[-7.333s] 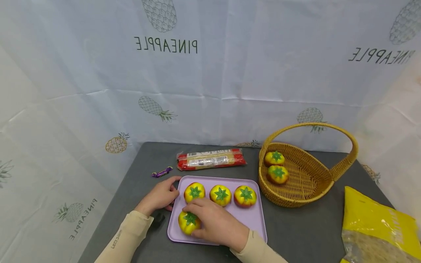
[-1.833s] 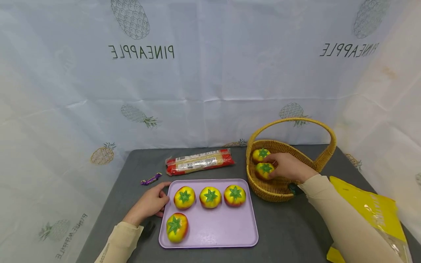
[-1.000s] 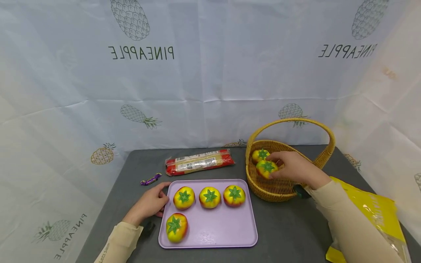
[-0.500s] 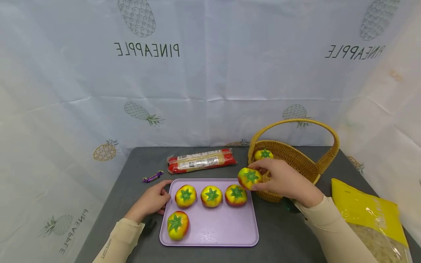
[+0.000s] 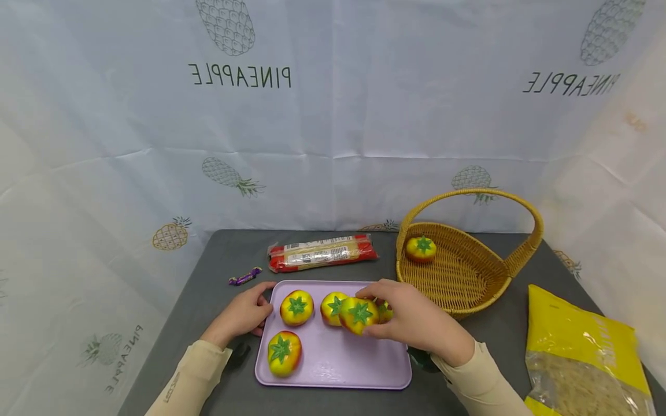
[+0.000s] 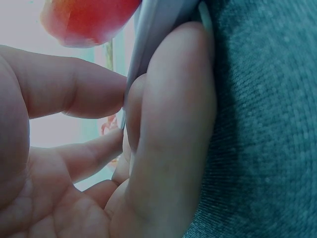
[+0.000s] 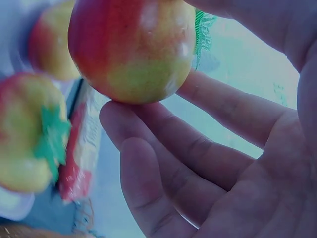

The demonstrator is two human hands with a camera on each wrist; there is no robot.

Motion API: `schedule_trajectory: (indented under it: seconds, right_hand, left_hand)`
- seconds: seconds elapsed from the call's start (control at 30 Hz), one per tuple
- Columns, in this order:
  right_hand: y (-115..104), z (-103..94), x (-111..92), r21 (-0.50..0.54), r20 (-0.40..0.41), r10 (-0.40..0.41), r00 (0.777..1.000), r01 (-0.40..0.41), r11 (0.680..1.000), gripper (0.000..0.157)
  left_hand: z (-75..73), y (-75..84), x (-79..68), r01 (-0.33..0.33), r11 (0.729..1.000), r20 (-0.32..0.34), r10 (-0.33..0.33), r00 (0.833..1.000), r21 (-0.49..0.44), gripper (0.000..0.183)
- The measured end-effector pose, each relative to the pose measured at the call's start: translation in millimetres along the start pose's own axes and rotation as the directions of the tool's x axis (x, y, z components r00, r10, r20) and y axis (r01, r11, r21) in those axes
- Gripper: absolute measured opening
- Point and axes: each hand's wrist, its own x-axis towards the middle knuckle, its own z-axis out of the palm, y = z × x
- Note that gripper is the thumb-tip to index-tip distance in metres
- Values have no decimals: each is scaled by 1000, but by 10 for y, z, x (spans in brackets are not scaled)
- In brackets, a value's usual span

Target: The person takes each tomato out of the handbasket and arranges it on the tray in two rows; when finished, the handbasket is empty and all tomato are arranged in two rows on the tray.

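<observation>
My right hand (image 5: 416, 318) pinches a yellow-red persimmon (image 5: 359, 315) with a green star-shaped calyx, held over the purple tray (image 5: 343, 367). In the right wrist view, thumb and fingertips grip that persimmon's sides. It partly covers the middle persimmon (image 5: 331, 306) of the tray's back row, while my hand hides most of the one at the right (image 5: 385, 312). At the row's left end sits another persimmon (image 5: 296, 307), and a tilted one (image 5: 284, 353) lies in the front left corner. My left hand (image 5: 241, 312) holds the tray's left rim, one finger beneath it.
Back right stands a handled wicker basket (image 5: 458, 277) with one persimmon (image 5: 421, 249) inside. A red-ended noodle packet (image 5: 322, 253) lies behind the tray, a purple wrapped candy (image 5: 245, 276) to its left. A yellow bag (image 5: 583, 346) lies at the right.
My right hand has lifted a persimmon out of the basket and carried it left over the tray. Earlier, it set the front-left persimmon down. My left hand stays at the tray's rim.
</observation>
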Motion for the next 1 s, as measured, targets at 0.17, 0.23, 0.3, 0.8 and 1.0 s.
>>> schedule_trajectory:
  seconds: [0.17, 0.23, 0.3, 0.8, 1.0]
  right_hand:
    - [-45, 202, -8, 16, 30, -23, 999, 23, 1000, 50]
    - [-55, 269, -6, 32, 55, -28, 998, 26, 999, 50]
    - [-62, 331, 0, 40, 78, -30, 997, 27, 999, 50]
    - [-98, 590, 63, 9, 175, -26, 984, 25, 1000, 50]
    - [-73, 618, 80, 5, 176, -29, 984, 29, 1000, 49]
  left_hand:
    - [-4, 3, -2, 7, 1000, 1, -7, 1000, 1, 62]
    - [-5, 5, -4, 9, 1000, 2, -9, 1000, 0, 62]
    - [-7, 9, -5, 7, 1000, 4, -7, 1000, 2, 62]
    - [-7, 5, 10, 13, 1000, 8, -13, 1000, -2, 63]
    - [-9, 8, 11, -6, 1000, 9, 6, 1000, -1, 63]
